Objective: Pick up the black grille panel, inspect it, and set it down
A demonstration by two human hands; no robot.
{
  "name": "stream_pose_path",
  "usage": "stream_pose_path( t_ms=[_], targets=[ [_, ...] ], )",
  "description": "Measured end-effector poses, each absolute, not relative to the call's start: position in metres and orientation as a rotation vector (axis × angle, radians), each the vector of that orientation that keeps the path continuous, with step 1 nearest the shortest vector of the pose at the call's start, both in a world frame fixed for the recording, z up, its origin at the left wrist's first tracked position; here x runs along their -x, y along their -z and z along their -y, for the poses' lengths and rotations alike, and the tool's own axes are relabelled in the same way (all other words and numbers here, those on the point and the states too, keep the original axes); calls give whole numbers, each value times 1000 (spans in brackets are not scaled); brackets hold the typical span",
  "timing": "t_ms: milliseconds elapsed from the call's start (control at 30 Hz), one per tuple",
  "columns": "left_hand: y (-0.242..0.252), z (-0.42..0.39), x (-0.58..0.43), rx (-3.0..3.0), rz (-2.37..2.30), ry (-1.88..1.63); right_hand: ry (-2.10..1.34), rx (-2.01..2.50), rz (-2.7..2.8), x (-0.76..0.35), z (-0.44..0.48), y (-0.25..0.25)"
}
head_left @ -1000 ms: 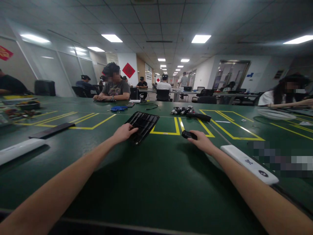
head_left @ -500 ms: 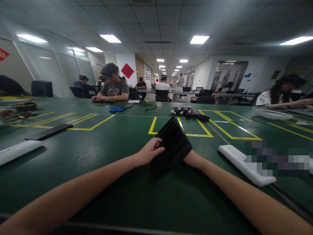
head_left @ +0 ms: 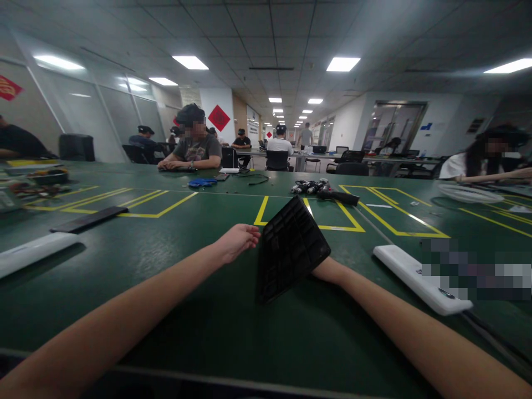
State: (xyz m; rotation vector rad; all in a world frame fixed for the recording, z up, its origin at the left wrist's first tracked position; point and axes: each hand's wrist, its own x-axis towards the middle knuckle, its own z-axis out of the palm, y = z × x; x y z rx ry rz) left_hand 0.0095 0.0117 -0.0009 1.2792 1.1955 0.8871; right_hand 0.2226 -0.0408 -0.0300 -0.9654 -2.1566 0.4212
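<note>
A black gridded tray [head_left: 291,249] stands tilted on edge on the green table [head_left: 249,332], its ribbed face toward me. My left hand [head_left: 239,241] hovers just left of the tray's edge, fingers loosely apart, holding nothing. My right hand [head_left: 323,269] is behind the tray; only the wrist shows and the fingers are hidden. The tray leans against that hidden hand.
A white bar [head_left: 419,277] lies to the right, another white bar [head_left: 33,249] and a flat black strip [head_left: 89,220] to the left. Black tools [head_left: 322,189] and a blue object [head_left: 201,182] lie farther back among yellow tape outlines [head_left: 261,213]. Several people sit around the tables.
My left hand dragged the tray from the far left toward the middle and tipped it upright over my right hand. It has now let go of the tray's edge.
</note>
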Motion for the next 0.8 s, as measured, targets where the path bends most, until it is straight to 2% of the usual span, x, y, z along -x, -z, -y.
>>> stream_pose_path(
  t_ms=[400, 800],
  targets=[
    [-5, 3, -12, -1527, -994, -645, -477, 918, 2155, -220, 43, 23],
    [0, 3, -21, -1864, -1097, -672, -525, 906, 2128, -218, 43, 24]
  ],
)
